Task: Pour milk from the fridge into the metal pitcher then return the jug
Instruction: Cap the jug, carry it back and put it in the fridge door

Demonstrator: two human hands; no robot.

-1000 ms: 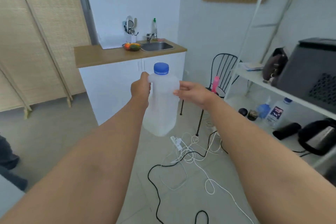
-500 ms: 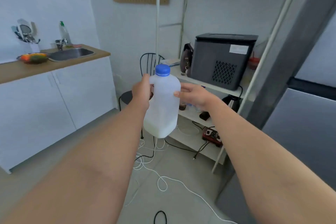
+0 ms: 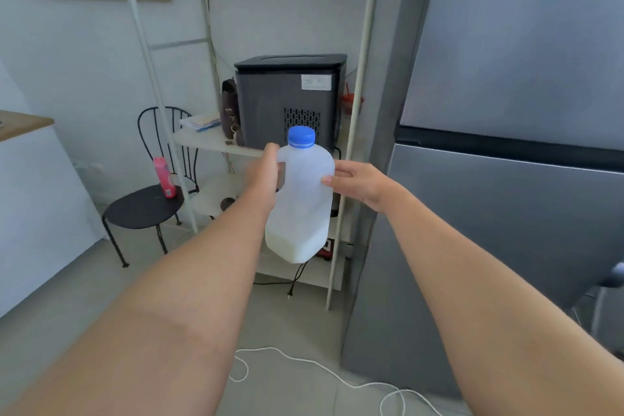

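I hold a translucent milk jug [image 3: 300, 206] with a blue cap [image 3: 301, 136] upright in front of me, a little milk left in its bottom. My left hand [image 3: 266, 176] is closed around its handle on the left side. My right hand [image 3: 358, 184] rests its fingers against the jug's right side. The grey fridge [image 3: 506, 159] stands to the right with both doors closed. The metal pitcher is not in view.
A white metal shelf rack [image 3: 358, 111] stands just left of the fridge with a dark grey machine [image 3: 290, 101] on it. A black chair [image 3: 145, 209] with a pink bottle [image 3: 164, 176] sits to the left. White cable [image 3: 304, 365] lies on the floor.
My view has swung to the right: the counter and sink have left the frame and the fridge now fills the right side. Both hands keep the same hold on the jug.
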